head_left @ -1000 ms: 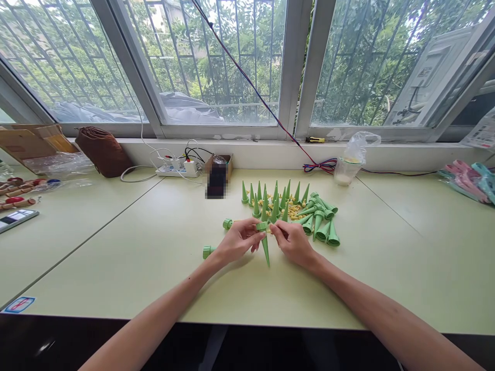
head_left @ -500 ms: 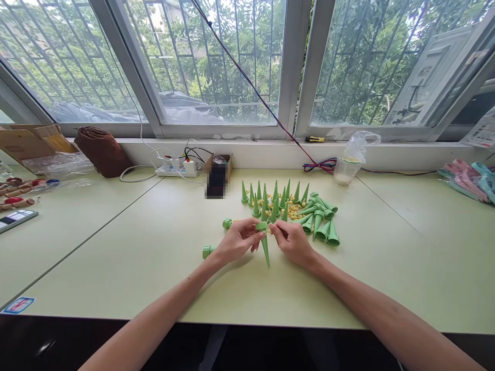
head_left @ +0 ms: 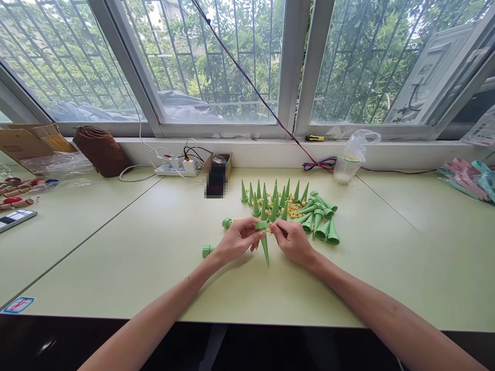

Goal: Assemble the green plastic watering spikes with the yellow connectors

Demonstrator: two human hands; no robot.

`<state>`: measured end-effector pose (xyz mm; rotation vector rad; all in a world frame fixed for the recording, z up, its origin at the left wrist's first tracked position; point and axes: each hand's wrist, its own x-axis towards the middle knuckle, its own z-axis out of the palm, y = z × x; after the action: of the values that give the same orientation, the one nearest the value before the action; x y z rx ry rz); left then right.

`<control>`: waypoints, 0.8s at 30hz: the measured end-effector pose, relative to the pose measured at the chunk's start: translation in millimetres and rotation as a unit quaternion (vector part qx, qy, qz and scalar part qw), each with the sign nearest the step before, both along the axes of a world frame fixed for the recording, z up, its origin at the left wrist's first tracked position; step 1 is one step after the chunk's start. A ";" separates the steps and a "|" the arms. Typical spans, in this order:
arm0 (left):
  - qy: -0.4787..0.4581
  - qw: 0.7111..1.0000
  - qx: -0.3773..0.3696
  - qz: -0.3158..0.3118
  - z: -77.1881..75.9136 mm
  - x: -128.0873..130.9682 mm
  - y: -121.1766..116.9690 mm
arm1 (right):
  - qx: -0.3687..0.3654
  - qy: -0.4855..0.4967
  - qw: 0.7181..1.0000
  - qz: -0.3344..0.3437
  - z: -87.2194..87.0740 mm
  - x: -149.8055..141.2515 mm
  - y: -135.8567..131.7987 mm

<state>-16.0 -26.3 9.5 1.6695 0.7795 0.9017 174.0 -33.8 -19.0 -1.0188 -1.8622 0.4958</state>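
My left hand (head_left: 240, 240) is closed around the top of a green plastic watering spike (head_left: 265, 249), whose tip points down above the table. At the spike's collar, my right hand (head_left: 293, 241) pinches a small yellow valve piece (head_left: 269, 230), mostly hidden by the fingers. Behind my hands, several green spikes stand upright (head_left: 256, 207) on their wide ends. Small yellow pieces (head_left: 294, 208) lie scattered among them. More green spikes (head_left: 320, 226) are heaped on their sides at the right. Two capped spikes lie by my left forearm, one nearer (head_left: 207, 251) and one farther (head_left: 227, 222), both partly covered.
Along the window sill sit a brown pouch (head_left: 99, 152), a white power strip (head_left: 176, 168), a small box with a blurred dark object (head_left: 217, 180), and a plastic cup in a bag (head_left: 345, 169). Pink and teal items (head_left: 467, 180) lie far right; a phone (head_left: 17, 220) lies left.
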 end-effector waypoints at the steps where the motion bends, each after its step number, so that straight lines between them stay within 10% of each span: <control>1: 0.002 1.000 0.001 0.000 0.3 0.0 -0.1 | 0.000 0.000 1.000 0.000 0.1 -0.1 -0.1; 24: -0.001 1.000 -0.006 0.006 0.6 0.6 -1.4 | -0.003 -0.002 1.000 0.001 1.6 0.3 -0.6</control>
<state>-15.4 -27.7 10.2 1.6543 0.7944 0.9044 174.3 -34.3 -17.4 -1.0225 -1.8662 0.5004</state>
